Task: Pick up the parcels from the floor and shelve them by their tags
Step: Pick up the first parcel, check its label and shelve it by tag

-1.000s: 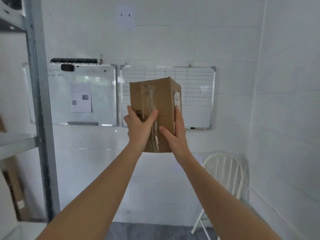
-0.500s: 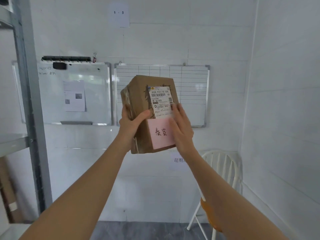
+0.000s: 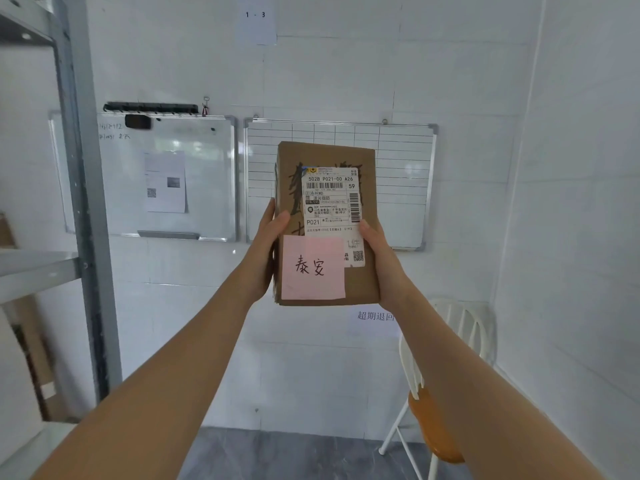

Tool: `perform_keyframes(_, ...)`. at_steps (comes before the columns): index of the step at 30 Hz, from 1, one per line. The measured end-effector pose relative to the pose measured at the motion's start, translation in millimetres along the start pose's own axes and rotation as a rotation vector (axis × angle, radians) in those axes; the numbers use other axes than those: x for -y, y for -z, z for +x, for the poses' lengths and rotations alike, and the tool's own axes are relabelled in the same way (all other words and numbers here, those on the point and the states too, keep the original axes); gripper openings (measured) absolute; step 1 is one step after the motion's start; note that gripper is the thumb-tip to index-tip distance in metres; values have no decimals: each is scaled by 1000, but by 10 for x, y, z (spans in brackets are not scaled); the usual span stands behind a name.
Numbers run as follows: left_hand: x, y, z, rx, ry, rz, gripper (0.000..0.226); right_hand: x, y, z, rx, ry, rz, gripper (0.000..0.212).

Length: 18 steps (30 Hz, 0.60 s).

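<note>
At centre of frame, a brown cardboard parcel is held upright at arm's length in front of the white wall, w/ both arms stretched out from the bottom of the frame. Left hand clasps its left edge, thumb on the front face; right hand clasps the right edge, thumb just beside the label. Front face turned to the camera: white shipping label on the upper half, w/ barcodes, "502B P021-00 A26", "59" and "P021"; pink note stuck on the lower left, overlapping the label's bottom corner, handwritten "泰安". Black marker scrawl on the cardboard, partly under the label.

Behind the parcel, centre-right: gridded whiteboard on the wall. To its left, plain whiteboard w/ a printed sheet on it and a black eraser at its top. Top centre: paper sign reading "1 - 3". Left of frame: grey metal shelf rack, upright post and one shelf edge visible. Lower right: white chair w/ an orange seat, against the wall; small paper w/ Chinese text just above it, partly hidden by the right arm. Grey floor at bottom centre.
</note>
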State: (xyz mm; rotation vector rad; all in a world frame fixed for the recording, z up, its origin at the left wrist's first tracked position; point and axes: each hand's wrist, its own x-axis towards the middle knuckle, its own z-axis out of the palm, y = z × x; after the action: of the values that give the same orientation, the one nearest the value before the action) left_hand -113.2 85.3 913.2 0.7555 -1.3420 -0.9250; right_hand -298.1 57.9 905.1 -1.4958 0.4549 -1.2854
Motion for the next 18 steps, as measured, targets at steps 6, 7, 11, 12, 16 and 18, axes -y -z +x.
perform_keyframes(6,-50,155,-29,14,8,19,102,-26,-98,67,49,-18,35,43)
perform_keyframes(7,-77,195,-47,7,12,11,104,-23,-129,74,67,-21,54,42)
perform_keyframes(11,-197,375,-171,-10,-45,19,94,-3,-315,63,106,36,90,58)
perform_keyframes(12,-239,416,-222,-15,-68,33,94,-4,-388,54,121,36,116,62)
perform_keyframes(16,-437,584,-581,-145,-72,50,112,-82,-767,35,247,-29,274,66)
perform_keyframes(18,-530,694,-876,-225,-81,94,110,-125,-1020,-13,323,-37,331,66)
